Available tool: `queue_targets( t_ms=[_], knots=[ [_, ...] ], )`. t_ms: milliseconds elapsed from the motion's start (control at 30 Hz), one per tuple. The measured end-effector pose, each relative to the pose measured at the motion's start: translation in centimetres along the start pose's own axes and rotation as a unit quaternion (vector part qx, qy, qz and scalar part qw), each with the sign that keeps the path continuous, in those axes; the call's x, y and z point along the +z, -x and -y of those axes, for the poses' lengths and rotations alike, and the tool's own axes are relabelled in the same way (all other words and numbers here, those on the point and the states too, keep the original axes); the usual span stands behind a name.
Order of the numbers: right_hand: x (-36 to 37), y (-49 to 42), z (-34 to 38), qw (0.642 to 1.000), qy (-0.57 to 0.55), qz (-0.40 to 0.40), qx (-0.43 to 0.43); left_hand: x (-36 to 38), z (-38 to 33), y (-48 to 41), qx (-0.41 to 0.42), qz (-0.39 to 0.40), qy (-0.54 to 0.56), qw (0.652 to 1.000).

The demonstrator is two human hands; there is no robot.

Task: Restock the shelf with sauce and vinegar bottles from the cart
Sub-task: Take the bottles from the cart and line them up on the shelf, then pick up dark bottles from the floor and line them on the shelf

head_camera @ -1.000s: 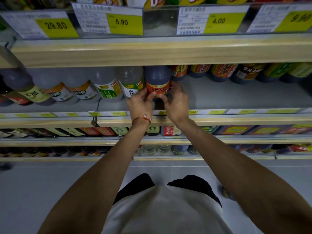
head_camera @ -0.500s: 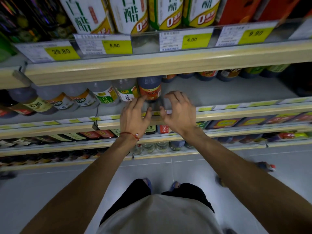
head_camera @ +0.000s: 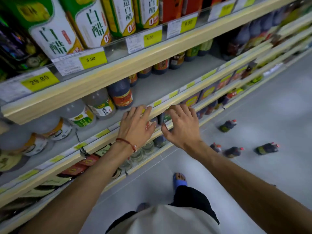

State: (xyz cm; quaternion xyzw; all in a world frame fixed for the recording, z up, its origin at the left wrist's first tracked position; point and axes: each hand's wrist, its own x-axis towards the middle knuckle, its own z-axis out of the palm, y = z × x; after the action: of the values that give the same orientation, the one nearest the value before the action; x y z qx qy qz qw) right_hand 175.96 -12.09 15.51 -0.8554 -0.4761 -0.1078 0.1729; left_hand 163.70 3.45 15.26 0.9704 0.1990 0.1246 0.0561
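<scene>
Both hands empty. My left hand [head_camera: 136, 125] has its fingers spread, tips at the front lip of the shelf [head_camera: 162, 105]; my right hand [head_camera: 182, 127] is just beside it, fingers splayed and curled slightly, gripping nothing. Whether either actually touches the lip, can't tell.

Dark sauce bottle [head_camera: 120, 97] stands upright on the shelf just beyond my left fingertips, label facing out, next to the clear vinegar bottles [head_camera: 99, 105] running off to the left. Looks faced-up for the customer and lined into the row, so I'd call that one placed.

Bare shelf beyond my right hand has room for more. Several dark bottles on the floor [head_camera: 233, 152], out past my right wrist, lying down. Cart not in view. Next pick likely comes from over there.
</scene>
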Motion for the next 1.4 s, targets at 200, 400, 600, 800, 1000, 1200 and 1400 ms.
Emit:
queue_targets(
  t_ms=[200, 400, 600, 800, 1000, 1200, 1400],
  knots=[
    [-1.9, 8.1, 1.4, 0.986, 0.015, -0.040, 0.159, -0.7, -2.2, 2.5, 0.135, 0.027, -0.017, 0.990],
    [-3.3, 17.4, 0.7, 0.954, 0.043, -0.058, 0.292, 0.6, -8.0, 4.5, 0.247, 0.094, -0.002, 0.965],
    [-5.8, 25.8, -2.4, 0.901, 0.068, -0.085, 0.419, 2.1, -17.1, 4.8, 0.355, 0.149, 0.012, 0.923],
    [-8.1, 32.8, -6.7, 0.848, 0.058, -0.108, 0.515, 4.2, -25.7, 5.2, 0.425, 0.161, 0.021, 0.891],
    [-8.2, 37.3, -10.1, 0.805, 0.043, -0.141, 0.575, 7.5, -31.5, 5.6, 0.460, 0.190, 0.036, 0.867],
    [-6.2, 38.0, -12.3, 0.771, 0.029, -0.122, 0.625, 11.9, -34.3, 3.7, 0.467, 0.231, 0.036, 0.853],
    [-2.0, 36.0, -15.3, 0.702, 0.024, -0.107, 0.704, 18.0, -35.6, -1.2, 0.518, 0.303, -0.013, 0.800]
  ],
)
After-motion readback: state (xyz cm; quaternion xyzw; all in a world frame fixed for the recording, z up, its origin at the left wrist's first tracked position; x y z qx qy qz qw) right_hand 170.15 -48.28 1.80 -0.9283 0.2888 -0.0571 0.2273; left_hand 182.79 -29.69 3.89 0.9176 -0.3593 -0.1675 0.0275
